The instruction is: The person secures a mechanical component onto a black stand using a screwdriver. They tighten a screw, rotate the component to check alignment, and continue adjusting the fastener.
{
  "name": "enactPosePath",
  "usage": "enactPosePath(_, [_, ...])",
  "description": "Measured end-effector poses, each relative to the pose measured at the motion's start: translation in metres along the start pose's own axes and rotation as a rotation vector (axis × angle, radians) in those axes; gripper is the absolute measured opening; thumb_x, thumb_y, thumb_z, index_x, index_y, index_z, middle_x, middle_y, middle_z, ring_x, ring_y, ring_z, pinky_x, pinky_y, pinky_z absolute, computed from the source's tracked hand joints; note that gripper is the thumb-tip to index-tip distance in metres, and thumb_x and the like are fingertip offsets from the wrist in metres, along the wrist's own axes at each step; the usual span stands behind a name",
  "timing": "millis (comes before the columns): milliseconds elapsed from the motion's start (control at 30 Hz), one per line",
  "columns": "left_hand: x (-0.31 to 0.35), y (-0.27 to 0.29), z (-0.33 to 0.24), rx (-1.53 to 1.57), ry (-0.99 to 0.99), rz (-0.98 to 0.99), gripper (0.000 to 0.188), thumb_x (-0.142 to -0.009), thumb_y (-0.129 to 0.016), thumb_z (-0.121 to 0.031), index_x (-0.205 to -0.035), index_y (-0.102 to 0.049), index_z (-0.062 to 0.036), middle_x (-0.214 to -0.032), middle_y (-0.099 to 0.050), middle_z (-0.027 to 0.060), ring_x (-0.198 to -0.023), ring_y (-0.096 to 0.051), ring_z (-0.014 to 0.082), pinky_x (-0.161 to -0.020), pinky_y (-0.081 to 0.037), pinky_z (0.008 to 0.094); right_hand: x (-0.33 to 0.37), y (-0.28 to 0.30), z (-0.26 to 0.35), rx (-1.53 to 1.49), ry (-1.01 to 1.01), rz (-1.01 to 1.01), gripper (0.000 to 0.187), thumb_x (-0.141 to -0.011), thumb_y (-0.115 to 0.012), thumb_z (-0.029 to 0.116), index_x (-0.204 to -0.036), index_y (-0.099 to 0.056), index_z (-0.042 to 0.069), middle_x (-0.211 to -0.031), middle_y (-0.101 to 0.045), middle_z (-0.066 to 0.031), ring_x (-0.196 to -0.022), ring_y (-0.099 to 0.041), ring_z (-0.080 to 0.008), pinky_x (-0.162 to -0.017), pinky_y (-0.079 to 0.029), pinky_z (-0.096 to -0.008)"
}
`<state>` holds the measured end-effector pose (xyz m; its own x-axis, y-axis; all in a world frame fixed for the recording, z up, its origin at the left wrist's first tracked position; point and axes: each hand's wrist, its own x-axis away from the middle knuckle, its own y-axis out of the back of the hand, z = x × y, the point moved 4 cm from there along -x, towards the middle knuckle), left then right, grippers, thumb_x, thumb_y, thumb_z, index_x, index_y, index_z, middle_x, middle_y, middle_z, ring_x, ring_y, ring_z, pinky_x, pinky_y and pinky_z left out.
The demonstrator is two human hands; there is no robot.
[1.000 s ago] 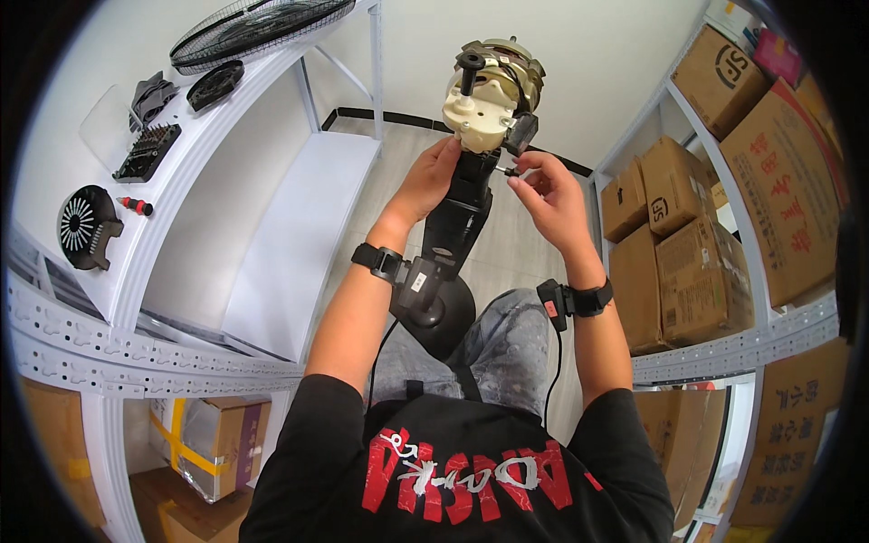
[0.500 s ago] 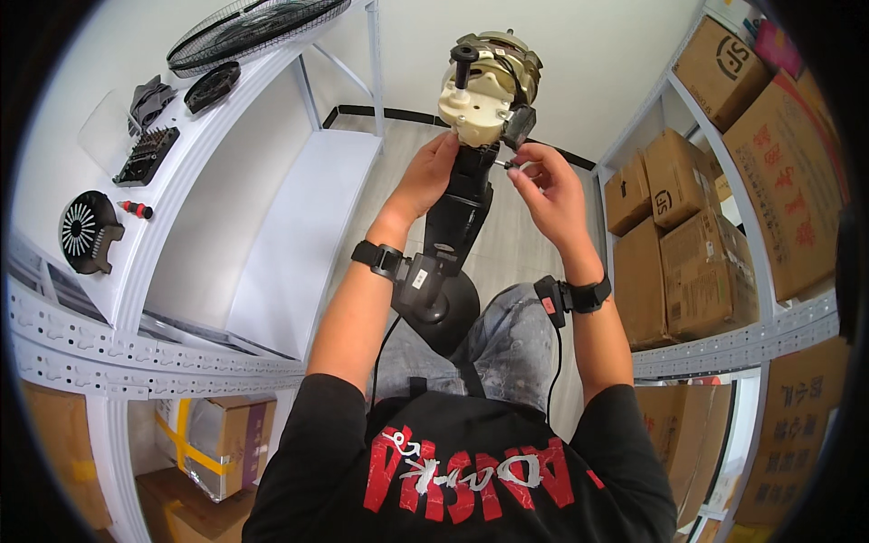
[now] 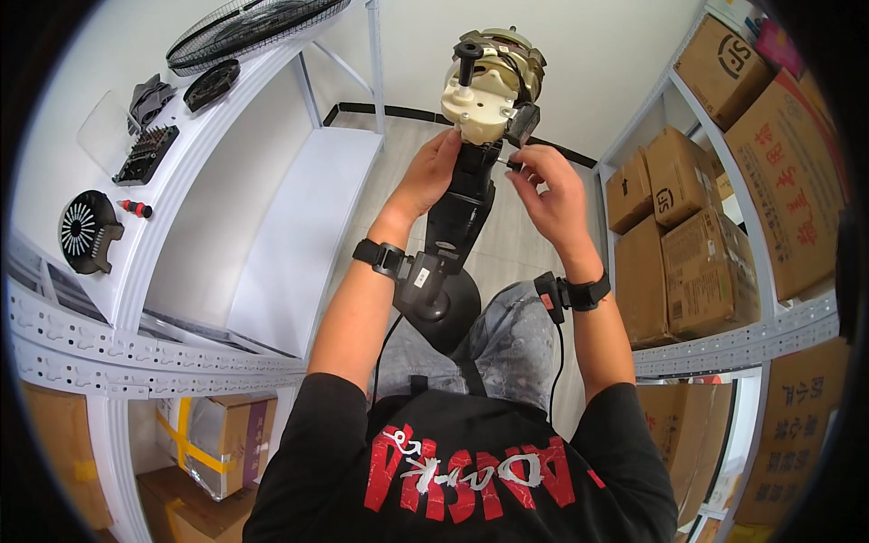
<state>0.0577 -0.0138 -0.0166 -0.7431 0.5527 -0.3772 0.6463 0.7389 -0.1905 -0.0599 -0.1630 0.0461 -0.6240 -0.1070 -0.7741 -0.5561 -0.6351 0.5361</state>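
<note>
While left hand (image 3: pixel 427 174) touches fan neck (image 3: pixel 472 170), grip unclear, right hand (image 3: pixel 552 192) pinches tool (image 3: pixel 514 166); shelf edges (image 3: pixel 156 240) well apart.

- My shirt (image 3: pixel 462 520): black, short sleeves (image 3: pixel 312 425), big red print (image 3: pixel 534 493) with white script over it, small red mark toward the right sleeve.
- My jeans (image 3: pixel 516 335): faded blue-grey, mottled.
- My left wrist: black buckled band (image 3: pixel 367 252), dark box (image 3: pixel 416 288), white label (image 3: pixel 423 276), thin black cable (image 3: pixel 380 357).
- My right wrist: black band (image 3: pixel 588 291), black box (image 3: pixel 549 288), reddish label (image 3: pixel 548 305), thin black cable (image 3: pixel 558 371).
- Dark strap (image 3: pixel 472 378) at my lap.
</note>
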Motion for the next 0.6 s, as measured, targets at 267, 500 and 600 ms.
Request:
enactPosePath(267, [0.003,-0.001,-0.005,-0.024,-0.013,-0.016,0.050,-0.108,-0.039,-0.042,-0.125,-0.060,0.0006,-0.117,-0.065,0.0042,-0.108,-0.055,0.0109,-0.097,-0.042,0.0259,0.006,-0.019,-0.035,-1.074,-0.922,0.206,0.024,-0.098,-0.064,0.016,-0.117,-0.060,0.003,-0.081,-0.064,-0.0028,-0.059,-0.057,-0.0076,-0.049,-0.040,-0.0206])
enactPosePath(500, [0.000,0.002,-0.003,-0.058,-0.025,-0.023,0.051,-0.108,-0.040,-0.043,-0.125,-0.060,0.0011,-0.116,-0.065,0.0045,-0.107,-0.055,0.0111,-0.096,-0.042,0.0261,0.003,0.000,-0.008,-0.167,-0.154,0.030,0.027,-0.087,-0.072,0.001,-0.111,-0.061,0.000,-0.095,-0.063,-0.0032,-0.069,-0.060,-0.0102,-0.068,-0.052,-0.0224])
enactPosePath(600, [0.002,0.000,-0.002,-0.038,-0.030,-0.014,0.051,-0.108,-0.040,-0.042,-0.125,-0.059,0.0015,-0.117,-0.065,0.0047,-0.107,-0.055,0.0112,-0.096,-0.042,0.0262,0.005,-0.009,-0.016,-0.260,-0.280,-0.091,0.023,-0.091,-0.071,0.007,-0.111,-0.061,0.002,-0.082,-0.063,-0.0022,-0.063,-0.057,-0.0095,-0.060,-0.048,-0.0219])
